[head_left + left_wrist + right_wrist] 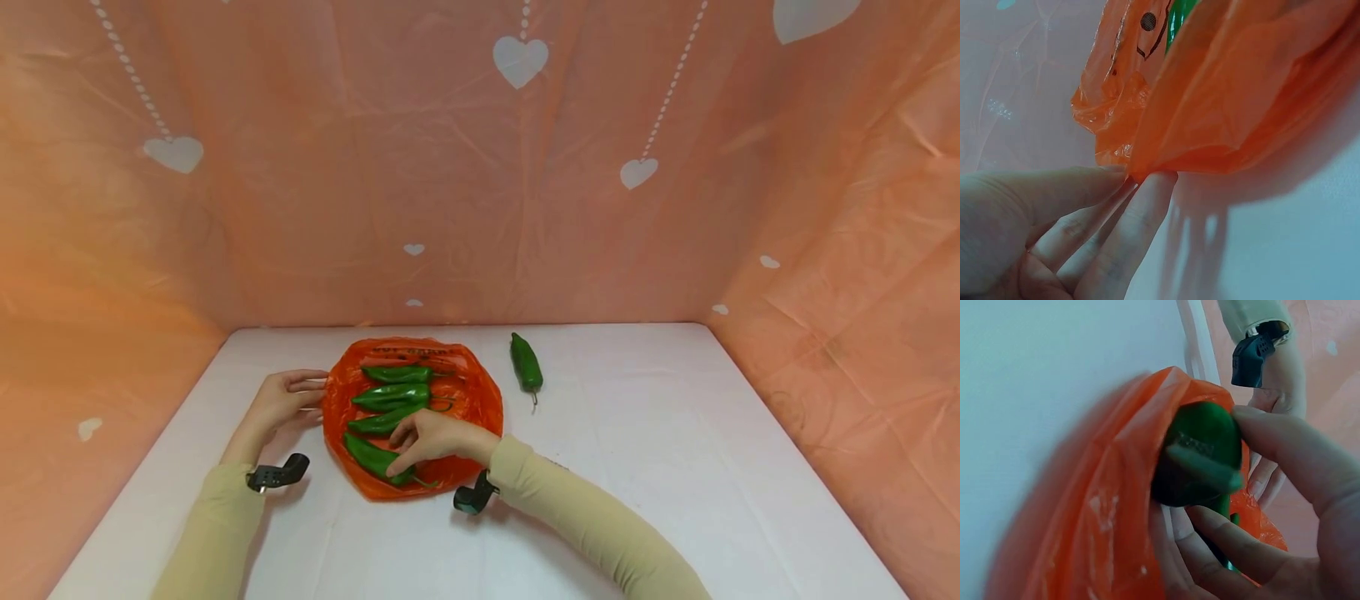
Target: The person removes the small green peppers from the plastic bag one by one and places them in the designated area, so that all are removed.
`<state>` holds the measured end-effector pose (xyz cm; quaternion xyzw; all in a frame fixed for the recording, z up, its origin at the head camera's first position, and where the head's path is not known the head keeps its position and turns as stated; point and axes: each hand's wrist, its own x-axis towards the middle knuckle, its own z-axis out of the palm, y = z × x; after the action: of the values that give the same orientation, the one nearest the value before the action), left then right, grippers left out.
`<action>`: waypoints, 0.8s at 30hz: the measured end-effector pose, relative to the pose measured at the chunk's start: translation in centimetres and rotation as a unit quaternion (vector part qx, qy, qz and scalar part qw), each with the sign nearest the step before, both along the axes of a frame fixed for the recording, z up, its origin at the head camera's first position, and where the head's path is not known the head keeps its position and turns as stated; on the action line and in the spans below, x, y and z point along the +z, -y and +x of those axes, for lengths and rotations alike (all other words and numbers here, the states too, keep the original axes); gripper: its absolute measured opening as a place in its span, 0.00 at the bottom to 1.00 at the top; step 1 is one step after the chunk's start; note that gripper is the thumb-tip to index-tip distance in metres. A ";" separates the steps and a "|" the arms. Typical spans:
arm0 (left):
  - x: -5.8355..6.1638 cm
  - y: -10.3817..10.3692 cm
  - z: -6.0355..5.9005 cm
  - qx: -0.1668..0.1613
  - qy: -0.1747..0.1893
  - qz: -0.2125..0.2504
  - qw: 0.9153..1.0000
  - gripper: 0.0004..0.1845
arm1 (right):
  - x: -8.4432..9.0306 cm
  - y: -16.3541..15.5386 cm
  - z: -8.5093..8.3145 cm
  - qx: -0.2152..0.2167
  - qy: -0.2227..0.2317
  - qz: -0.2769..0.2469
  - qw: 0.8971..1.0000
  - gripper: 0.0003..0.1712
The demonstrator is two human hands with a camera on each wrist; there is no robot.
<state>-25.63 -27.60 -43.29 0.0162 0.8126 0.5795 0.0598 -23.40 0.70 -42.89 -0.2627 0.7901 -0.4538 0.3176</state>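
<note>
Peppers were the business here, 4 of them lying side by side on an orange plastic bag (pixel 480 396) spread on the white table (pixel 675 467).

Far left, the left hand (pixel 281 402) lay at the bag's left edge. The left wrist view showed its fingertips (pixel 1154 187) pressed against the crinkled orange film, thumb and fingers closing on that edge, so it pinched the bag rather than lay slack. A black strap (pixel 279 473) sat at that wrist, on a beige sleeve.

Moving right onto the bag: the top pepper (pixel 397 374), then the second pepper (pixel 392 396), then the third pepper (pixel 382 422), all glossy green and pointing roughly sideways. Nearest the person lay the front pepper (pixel 371 457), and the right hand (pixel 435 437) was down on it. The right wrist view made it plain: thumb and fingers curled round the pepper's stem end (pixel 1200 453), a firm grasp, with orange film bunched up beside it.

Further right, a lone pepper (pixel 526 362) rested on the bare table, just beside the bag but off it, stem toward the person. Behind everything hung an orange backdrop with white hearts (pixel 520 60).
</note>
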 end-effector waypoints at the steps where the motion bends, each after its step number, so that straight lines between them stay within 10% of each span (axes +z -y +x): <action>1: 0.0 0.0 0.0 -0.001 0.000 -0.001 1.000 0.24 | 0.0 0.0 0.0 0.002 0.009 -0.003 1.000 0.24; 24: -0.3 -0.1 -0.1 -0.007 -0.008 0.017 1.000 0.24 | 0.3 -0.4 -0.4 0.012 0.069 -0.031 0.997 0.21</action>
<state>-25.77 -27.54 -43.56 0.0278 0.8029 0.5927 0.0569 -23.79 1.11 -42.54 -0.2503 0.7486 -0.4912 0.3684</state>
